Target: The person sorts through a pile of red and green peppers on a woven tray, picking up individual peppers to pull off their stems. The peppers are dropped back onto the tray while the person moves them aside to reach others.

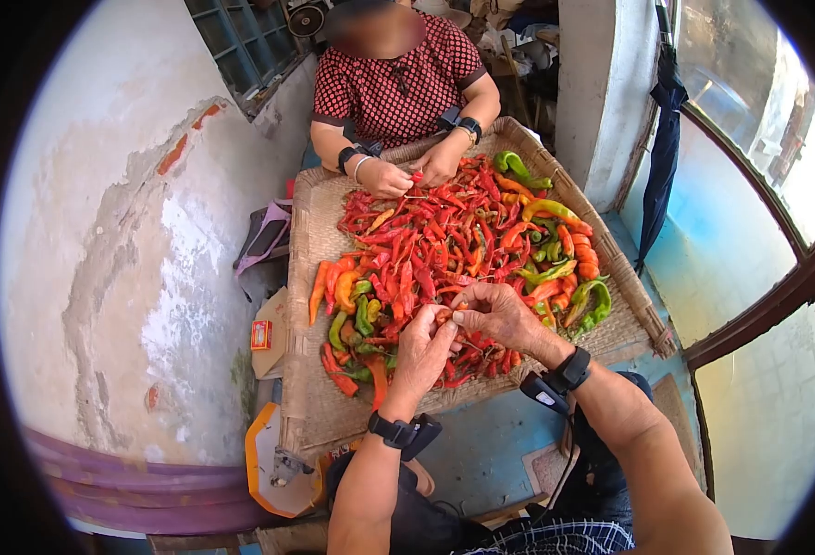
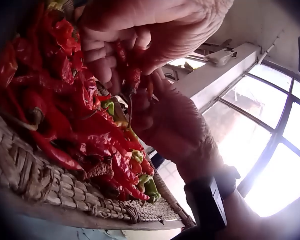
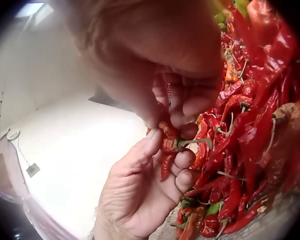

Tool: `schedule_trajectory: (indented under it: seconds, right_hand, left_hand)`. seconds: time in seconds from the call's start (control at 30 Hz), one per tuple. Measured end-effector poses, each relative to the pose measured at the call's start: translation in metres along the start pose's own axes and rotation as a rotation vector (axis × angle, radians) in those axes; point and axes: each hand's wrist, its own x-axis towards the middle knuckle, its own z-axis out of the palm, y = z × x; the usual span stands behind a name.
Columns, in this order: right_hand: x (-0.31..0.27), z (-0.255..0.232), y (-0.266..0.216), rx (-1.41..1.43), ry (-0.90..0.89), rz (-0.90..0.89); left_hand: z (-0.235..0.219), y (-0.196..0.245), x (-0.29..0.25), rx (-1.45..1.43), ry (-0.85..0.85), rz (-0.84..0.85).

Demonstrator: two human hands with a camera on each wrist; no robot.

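Observation:
Over the near side of a woven tray (image 1: 320, 407), my two hands meet at a small wrinkled red chili pepper (image 3: 171, 144) with a thin stem. My left hand (image 1: 421, 356) holds it between thumb and curled fingers. From the other side, my right hand (image 1: 507, 319) pinches it, thumb and fingertips close to my left thumb. In the left wrist view the chili (image 2: 133, 79) shows between both hands, its stem hanging down. Beneath lies a broad heap of red chilies (image 1: 426, 250), some shrivelled.
Across the tray another person (image 1: 398, 88) handles a red chili with both hands. Green peppers (image 1: 597, 305) and orange ones lie along the heap's sides. An orange-rimmed container (image 1: 258, 453) stands below the tray's left corner. A wall is at left, a window at right.

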Motion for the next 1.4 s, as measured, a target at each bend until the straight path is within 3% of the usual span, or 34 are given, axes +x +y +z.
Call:
schedule_trajectory:
  seconds: [0.07, 0.13, 0.17, 0.23, 0.27, 0.33, 0.37, 0.4, 0.5, 0.53, 0.6, 0.67, 0.73, 0.87, 0.93, 0.97, 1.0, 1.07, 1.1, 1.17, 1.2, 1.27, 1.3, 1.4]
  right_hand:
    - [0.000, -0.002, 0.002, 0.038, -0.006, -0.053]
    - [-0.004, -0.009, -0.009, 0.039, 0.001, 0.153]
    - [-0.004, -0.014, -0.010, 0.034, -0.003, 0.153]
    - [-0.002, -0.025, -0.010, -0.242, -0.118, 0.140]
    - [0.000, -0.029, -0.011, -0.243, -0.119, 0.137]
    - [0.003, -0.035, -0.016, -0.654, -0.125, -0.095]
    - [0.007, -0.036, -0.019, -0.384, -0.034, 0.103]
    - [0.010, -0.035, -0.019, -0.383, -0.032, 0.103]
    - [0.018, -0.028, -0.018, -0.394, 0.547, -0.309]
    - [0.017, -0.024, -0.016, -0.393, 0.546, -0.309]
    - [0.006, -0.010, -0.011, -0.513, 0.163, -0.246]
    - [-0.006, 0.011, -0.010, -0.394, -0.011, -0.164]
    - [-0.011, 0.019, -0.016, -0.469, -0.031, -0.195]
    - [-0.012, 0.009, -0.027, -0.295, -0.135, -0.014]
    - [-0.009, -0.007, -0.021, -0.569, -0.445, 0.132]
    - [-0.008, -0.015, -0.010, -0.613, -0.462, 0.076]
    - [-0.007, -0.016, -0.013, -0.612, -0.461, 0.079]
    - [-0.001, -0.021, -0.021, -0.188, -0.015, 0.107]
    - [0.002, -0.022, -0.022, -0.189, -0.018, 0.109]
    - [0.008, -0.024, -0.024, -0.505, 0.412, -0.384]
    - [0.006, -0.025, -0.022, -0.501, 0.411, -0.386]
    - [-0.003, -0.027, -0.015, -0.876, 0.070, -0.262]
    - [-0.009, -0.024, -0.014, -0.876, 0.072, -0.263]
    - [-0.028, -0.007, -0.014, -1.247, -0.211, -0.027]
  left_hand:
    - [0.000, -0.011, 0.005, 0.099, 0.075, 0.171]
    - [-0.003, -0.012, 0.006, 0.128, 0.103, 0.173]
    - [-0.006, -0.011, 0.007, 0.161, 0.128, 0.176]
    - [-0.009, -0.002, 0.004, 0.186, 0.182, 0.180]
    - [-0.012, 0.001, 0.003, 0.214, 0.230, 0.181]
    - [-0.020, -0.004, 0.004, 0.283, 0.251, 0.198]
    - [-0.022, -0.007, 0.003, 0.246, 0.246, 0.168]
    - [-0.023, -0.007, 0.003, 0.210, 0.242, 0.141]
    - [-0.019, -0.002, -0.001, 0.150, 0.198, 0.045]
    - [-0.017, -0.001, -0.002, 0.074, 0.176, -0.024]
    - [-0.015, -0.001, -0.002, 0.015, 0.140, 0.005]
    - [-0.012, 0.000, -0.003, -0.045, 0.099, 0.031]
    - [-0.011, 0.006, -0.006, -0.044, 0.077, 0.053]
    - [-0.019, 0.013, -0.016, -0.117, 0.025, 0.018]
    - [-0.032, 0.012, -0.027, 0.513, -0.037, 0.118]
    - [-0.039, 0.015, -0.035, 0.778, -0.098, 0.121]
    - [-0.045, 0.013, -0.040, 0.777, -0.100, 0.120]
    - [-0.053, 0.005, -0.050, 1.002, -0.208, 0.209]
    - [-0.054, 0.003, -0.052, 1.046, -0.228, 0.214]
    - [-0.051, -0.016, -0.050, 1.118, -0.234, 0.152]
    - [-0.048, -0.019, -0.049, 1.192, -0.245, 0.090]
    - [-0.044, -0.021, -0.047, 1.200, -0.252, 0.090]
    - [-0.042, -0.021, -0.046, 1.202, -0.258, 0.092]
    - [-0.039, -0.026, -0.040, 1.211, -0.251, 0.135]
